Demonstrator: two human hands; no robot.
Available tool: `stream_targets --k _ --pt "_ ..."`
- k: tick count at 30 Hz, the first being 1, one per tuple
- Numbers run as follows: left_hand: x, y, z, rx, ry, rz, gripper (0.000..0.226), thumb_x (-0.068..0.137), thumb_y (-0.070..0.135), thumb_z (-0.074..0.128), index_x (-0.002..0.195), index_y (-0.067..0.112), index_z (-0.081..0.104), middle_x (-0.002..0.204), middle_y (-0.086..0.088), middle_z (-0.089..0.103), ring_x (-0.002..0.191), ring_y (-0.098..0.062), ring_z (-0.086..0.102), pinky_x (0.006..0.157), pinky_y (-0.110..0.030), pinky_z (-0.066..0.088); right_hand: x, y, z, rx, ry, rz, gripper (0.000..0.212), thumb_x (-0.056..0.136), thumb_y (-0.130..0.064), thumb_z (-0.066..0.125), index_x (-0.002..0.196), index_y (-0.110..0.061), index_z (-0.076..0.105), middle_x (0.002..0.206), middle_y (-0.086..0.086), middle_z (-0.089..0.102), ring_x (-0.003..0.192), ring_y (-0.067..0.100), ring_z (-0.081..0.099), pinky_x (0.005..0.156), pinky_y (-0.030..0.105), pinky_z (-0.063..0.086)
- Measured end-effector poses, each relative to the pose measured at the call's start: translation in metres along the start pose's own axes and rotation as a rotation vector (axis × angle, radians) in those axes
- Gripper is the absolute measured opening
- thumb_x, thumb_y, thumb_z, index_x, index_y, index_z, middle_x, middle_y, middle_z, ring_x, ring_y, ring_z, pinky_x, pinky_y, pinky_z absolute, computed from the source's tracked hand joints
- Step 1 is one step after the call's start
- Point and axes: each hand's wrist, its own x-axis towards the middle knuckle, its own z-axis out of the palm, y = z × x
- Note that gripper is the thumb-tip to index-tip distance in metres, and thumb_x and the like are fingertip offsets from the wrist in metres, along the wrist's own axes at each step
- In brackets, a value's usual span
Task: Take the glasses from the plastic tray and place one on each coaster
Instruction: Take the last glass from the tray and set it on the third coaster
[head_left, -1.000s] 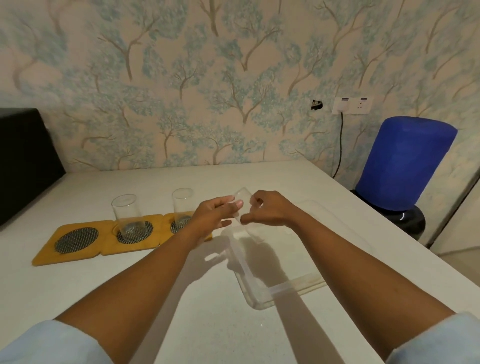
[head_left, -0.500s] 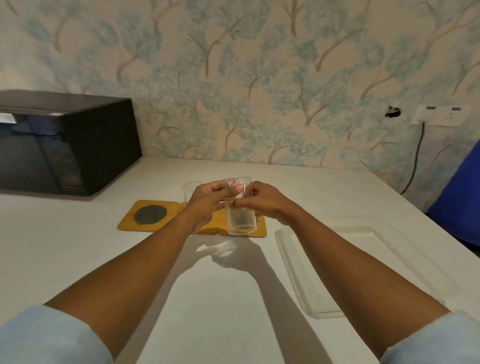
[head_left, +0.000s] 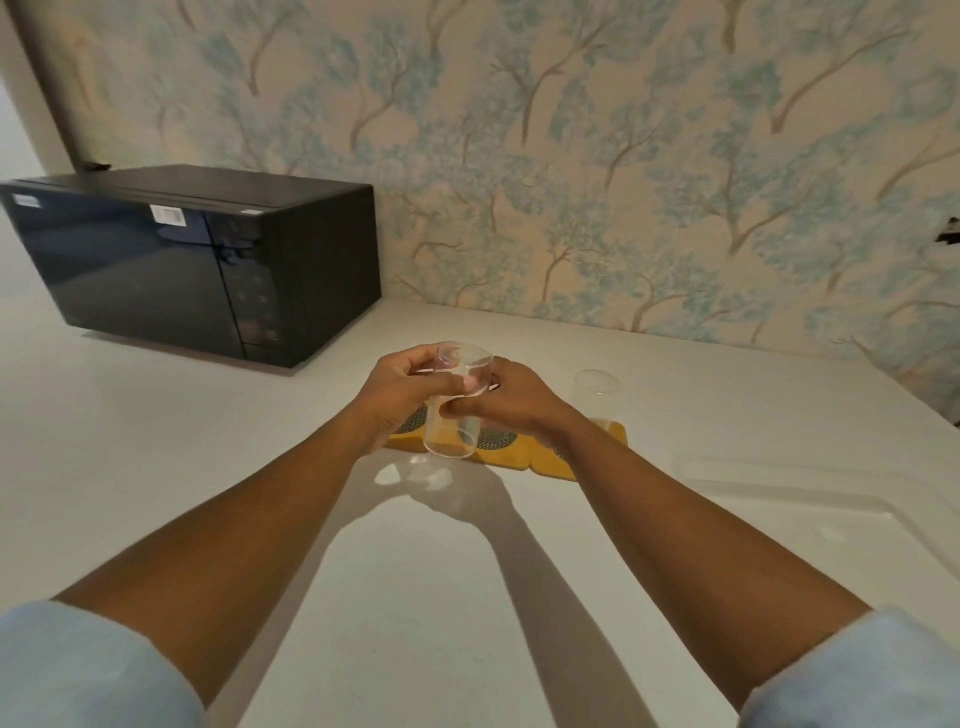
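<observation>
I hold a clear glass (head_left: 453, 415) upright with both hands just above the row of yellow coasters (head_left: 511, 456). My left hand (head_left: 402, 395) grips its upper left side and my right hand (head_left: 511, 400) grips its right side. The glass hangs over the left part of the row, its base near the front edge. Another clear glass (head_left: 596, 395) stands on the coaster at the right end. My hands hide most of the coasters and anything on the middle one. The clear plastic tray (head_left: 810, 499) lies to the right with nothing visible in it.
A black microwave (head_left: 197, 260) stands at the back left on the white counter (head_left: 156, 467). Wallpaper with blue trees covers the wall behind. My arms cast shadows on the counter in front of me.
Both hands carried the glass from over the tray leftward to the coasters, turning it upright. The view swung left, bringing the microwave fully in and pushing the tray to the right edge.
</observation>
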Motion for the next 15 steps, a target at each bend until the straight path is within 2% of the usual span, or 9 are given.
stream_targets --k 3,6,9,11,15 --pt "0.006 -0.010 -0.016 0.020 0.031 -0.011 0.056 0.060 0.042 0.089 0.113 0.040 0.071 0.115 0.013 0.071 0.106 -0.008 0.064 0.080 -0.025 0.051 0.013 -0.001 0.016 -0.003 0.013 -0.020 0.055 0.061 -0.034 0.088 0.109 -0.021 0.066 0.103 -0.004 0.070 0.096 0.016 0.066 0.080 0.034 0.057" --pt "0.015 -0.020 -0.030 0.040 0.064 -0.015 0.059 0.062 0.036 0.090 0.116 0.041 0.068 0.118 0.018 0.067 0.109 -0.002 0.060 0.084 -0.026 0.050 0.028 0.001 0.032 -0.011 0.038 -0.034 0.062 0.062 -0.036 0.088 0.115 -0.015 0.064 0.108 0.001 0.069 0.099 0.019 0.065 0.078 0.034 0.056" --pt "0.024 -0.028 -0.039 0.044 0.133 -0.021 0.059 0.063 0.031 0.090 0.116 0.042 0.067 0.108 0.029 0.064 0.100 0.008 0.057 0.072 -0.014 0.048 0.042 0.003 0.047 -0.004 0.056 -0.039 0.068 0.066 -0.031 0.087 0.124 -0.011 0.059 0.118 0.004 0.066 0.105 0.022 0.063 0.086 0.038 0.056" --pt "0.029 -0.033 -0.045 0.044 0.172 -0.022 0.059 0.065 0.027 0.091 0.117 0.040 0.067 0.105 0.031 0.064 0.098 0.009 0.058 0.064 -0.008 0.048 0.052 0.004 0.056 0.014 0.072 -0.054 0.063 0.068 -0.025 0.086 0.123 -0.011 0.059 0.117 0.005 0.068 0.104 0.024 0.065 0.089 0.043 0.056" --pt "0.041 -0.042 -0.054 0.065 0.205 -0.014 0.070 0.065 0.024 0.092 0.128 0.032 0.064 0.110 0.028 0.064 0.104 0.001 0.060 0.069 -0.012 0.050 0.072 0.007 0.069 0.001 0.075 -0.068 0.070 0.072 -0.023 0.084 0.134 -0.010 0.054 0.125 0.009 0.066 0.111 0.027 0.063 0.094 0.046 0.054"
